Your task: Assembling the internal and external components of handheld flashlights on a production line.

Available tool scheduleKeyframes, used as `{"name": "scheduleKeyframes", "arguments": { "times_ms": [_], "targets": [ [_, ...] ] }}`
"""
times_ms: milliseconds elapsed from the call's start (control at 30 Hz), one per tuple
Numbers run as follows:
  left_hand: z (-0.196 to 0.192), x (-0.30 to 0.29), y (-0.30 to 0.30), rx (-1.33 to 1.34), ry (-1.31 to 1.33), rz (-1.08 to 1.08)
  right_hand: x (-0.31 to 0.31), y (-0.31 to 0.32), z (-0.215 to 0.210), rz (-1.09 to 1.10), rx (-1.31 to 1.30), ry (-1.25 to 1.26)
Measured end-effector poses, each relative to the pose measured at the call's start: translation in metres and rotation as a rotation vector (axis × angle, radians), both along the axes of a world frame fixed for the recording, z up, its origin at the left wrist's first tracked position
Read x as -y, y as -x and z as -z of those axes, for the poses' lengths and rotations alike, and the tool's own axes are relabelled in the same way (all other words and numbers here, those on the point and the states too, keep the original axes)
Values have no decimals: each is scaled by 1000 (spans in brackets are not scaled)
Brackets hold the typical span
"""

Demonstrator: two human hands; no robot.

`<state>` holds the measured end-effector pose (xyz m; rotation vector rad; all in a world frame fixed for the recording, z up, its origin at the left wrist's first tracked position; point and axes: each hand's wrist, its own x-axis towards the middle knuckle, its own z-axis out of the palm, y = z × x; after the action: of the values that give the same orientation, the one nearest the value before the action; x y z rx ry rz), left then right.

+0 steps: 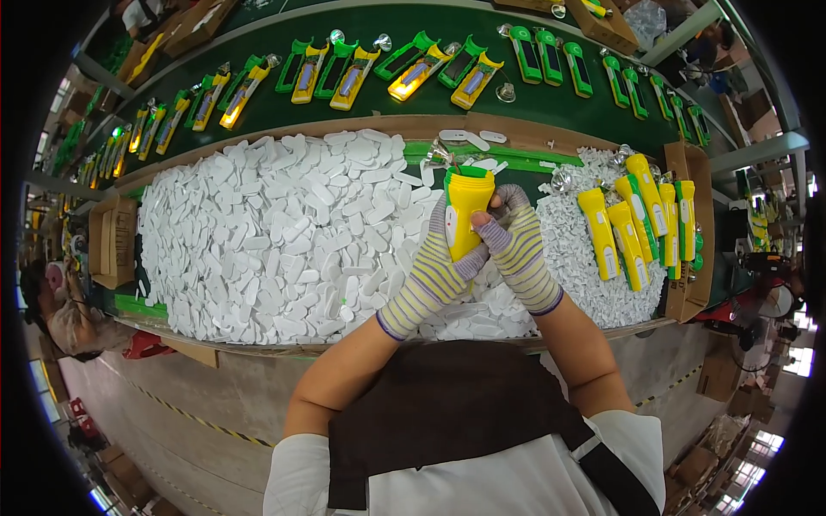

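Yellow-green flashlight (465,206) was held over white-plate pile (292,232), clasped between left hand (437,268) and right hand (522,249), grip closed around body. Body appeared joined; reflector (440,153), loose by open neck (471,181), was apparently not yet seated. Rightward, closed flashlights (596,232) were laid on small white parts (568,271); beyond, opened shells (354,79) were lined along green belt (551,101). Left fingertips were mostly hidden; belt's ends were blurred.

Striped floor tape (225,431); a co-worker (73,325) at left; seemingly cardboard boxes (120,469), lower left.
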<state>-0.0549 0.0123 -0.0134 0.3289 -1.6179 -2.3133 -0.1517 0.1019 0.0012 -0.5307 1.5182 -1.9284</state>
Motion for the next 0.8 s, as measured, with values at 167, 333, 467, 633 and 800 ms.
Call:
{"name": "scheduleKeyframes", "arguments": {
  "times_ms": [167,333,467,633,800],
  "targets": [
    [-23,19,35,7,-326,71,2,13,7,37,343,261],
    [3,97,139,103,416,155,-1,44,-30,-260,505,68],
    [14,123,249,224,1347,-170,18,147,-38,7,299,17],
    [33,141,288,640,1431,36,108,276,-5,187,-186,-476],
    [-3,161,247,393,1544,-8,156,325,8,132,-1118,-1164]
  ]
}}
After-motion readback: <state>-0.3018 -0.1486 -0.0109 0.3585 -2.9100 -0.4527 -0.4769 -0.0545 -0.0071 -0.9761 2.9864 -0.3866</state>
